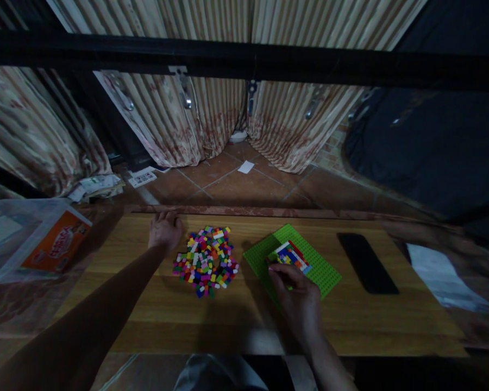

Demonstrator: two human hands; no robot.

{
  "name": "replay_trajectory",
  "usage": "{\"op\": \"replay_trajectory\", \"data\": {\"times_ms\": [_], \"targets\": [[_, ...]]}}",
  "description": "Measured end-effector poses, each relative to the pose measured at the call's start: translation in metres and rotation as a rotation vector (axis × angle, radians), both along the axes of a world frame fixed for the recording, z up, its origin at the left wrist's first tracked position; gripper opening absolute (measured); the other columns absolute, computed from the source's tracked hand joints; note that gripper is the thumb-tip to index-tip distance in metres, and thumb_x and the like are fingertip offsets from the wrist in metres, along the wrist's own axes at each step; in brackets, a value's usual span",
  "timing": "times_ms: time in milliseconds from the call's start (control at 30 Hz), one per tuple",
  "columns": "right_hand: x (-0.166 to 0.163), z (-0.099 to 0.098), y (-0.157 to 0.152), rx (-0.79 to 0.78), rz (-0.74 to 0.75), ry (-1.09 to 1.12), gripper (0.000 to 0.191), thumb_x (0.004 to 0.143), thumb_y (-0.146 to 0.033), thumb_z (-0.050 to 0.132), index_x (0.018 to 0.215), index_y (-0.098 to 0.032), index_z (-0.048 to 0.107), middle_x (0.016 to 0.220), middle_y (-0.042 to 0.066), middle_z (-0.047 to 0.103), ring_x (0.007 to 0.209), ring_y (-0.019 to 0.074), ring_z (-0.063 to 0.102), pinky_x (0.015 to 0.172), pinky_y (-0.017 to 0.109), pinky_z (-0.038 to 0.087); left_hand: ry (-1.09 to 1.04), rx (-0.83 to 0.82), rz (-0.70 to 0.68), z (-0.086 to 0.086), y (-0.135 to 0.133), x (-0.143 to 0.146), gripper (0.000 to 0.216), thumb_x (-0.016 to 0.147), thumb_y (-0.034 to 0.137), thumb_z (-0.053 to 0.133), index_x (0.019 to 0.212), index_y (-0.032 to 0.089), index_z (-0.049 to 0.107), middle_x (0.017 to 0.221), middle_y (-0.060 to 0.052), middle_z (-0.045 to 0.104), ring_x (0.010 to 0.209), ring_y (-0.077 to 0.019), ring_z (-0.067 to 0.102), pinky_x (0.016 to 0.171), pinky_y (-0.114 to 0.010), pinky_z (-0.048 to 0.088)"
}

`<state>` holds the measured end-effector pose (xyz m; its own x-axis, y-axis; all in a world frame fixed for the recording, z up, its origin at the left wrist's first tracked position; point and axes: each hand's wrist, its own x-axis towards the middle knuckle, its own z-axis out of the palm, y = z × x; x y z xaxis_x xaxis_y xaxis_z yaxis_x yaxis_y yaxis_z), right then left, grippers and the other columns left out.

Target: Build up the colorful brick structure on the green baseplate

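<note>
My right hand (299, 296) is over a green studded baseplate (320, 266), thumb and forefinger pinched together. Whatever lies between those fingertips is too small to make out. Just beyond the fingers, a low build of white, blue, red and yellow toy bricks (293, 256) is set on the plate, partly hidden by the hand. My left hand (165, 231) rests on the wooden table near its far edge, holding nothing, its fingers loosely bent and thumb apart. Between the hands lies a loose heap of small multicoloured toy bricks (207, 260), closer to the left hand.
To the right of the baseplate lies a flat black phone-like slab (367, 263) on the wooden table (155, 326). A white sheet (444, 277) is beyond the table's right end. At left stands a clear plastic bin (8, 271) with an orange packet (59, 241). Curtains (212, 119) hang behind.
</note>
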<state>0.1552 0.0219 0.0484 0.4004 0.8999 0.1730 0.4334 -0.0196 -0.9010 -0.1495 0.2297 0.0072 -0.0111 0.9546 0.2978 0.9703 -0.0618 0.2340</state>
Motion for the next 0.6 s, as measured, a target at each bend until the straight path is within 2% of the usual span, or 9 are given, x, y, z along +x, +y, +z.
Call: {"op": "replay_trajectory", "data": {"times_ms": [133, 233, 433, 600], "targets": [[0.023, -0.003, 0.009, 0.044, -0.084, -0.055, 0.022, 0.086, -0.036, 0.059, 0.089, -0.02, 0.074, 0.096, 0.008, 0.074, 0.086, 0.0212, 0.069, 0.078, 0.033, 0.054, 0.005, 0.013, 0.001, -0.002, 0.001, -0.002, 0.04, 0.087, 0.032, 0.037, 0.111, 0.016, 0.065, 0.119, -0.014, 0.064, 0.117, -0.0316, 0.052, 0.104, -0.049, 0.039], [0.032, -0.001, 0.018, 0.048, -0.094, -0.172, 0.024, 0.086, -0.033, 0.054, 0.09, -0.019, 0.074, 0.095, 0.008, 0.074, 0.086, 0.0209, 0.069, 0.079, 0.033, 0.053, 0.009, 0.014, -0.012, -0.003, 0.002, -0.003, 0.038, 0.087, 0.032, 0.038, 0.109, 0.017, 0.064, 0.116, -0.014, 0.065, 0.117, -0.0312, 0.052, 0.103, -0.048, 0.039], [0.033, -0.001, 0.034, 0.021, -0.053, -0.41, 0.031, 0.088, -0.026, 0.045, 0.088, -0.02, 0.075, 0.093, 0.008, 0.074, 0.083, 0.0211, 0.068, 0.076, 0.033, 0.051, 0.046, 0.007, -0.02, -0.002, 0.003, -0.004, 0.035, 0.087, 0.031, 0.038, 0.106, 0.017, 0.063, 0.113, -0.013, 0.065, 0.114, -0.0303, 0.053, 0.103, -0.047, 0.04], [0.03, -0.006, 0.037, 0.003, -0.022, -0.497, 0.033, 0.09, -0.024, 0.043, 0.09, -0.022, 0.076, 0.092, 0.007, 0.075, 0.084, 0.021, 0.067, 0.079, 0.033, 0.051, 0.024, 0.025, -0.019, -0.002, 0.002, -0.003, 0.033, 0.086, 0.03, 0.039, 0.105, 0.019, 0.063, 0.112, -0.012, 0.065, 0.115, -0.0301, 0.053, 0.104, -0.047, 0.039]]}}
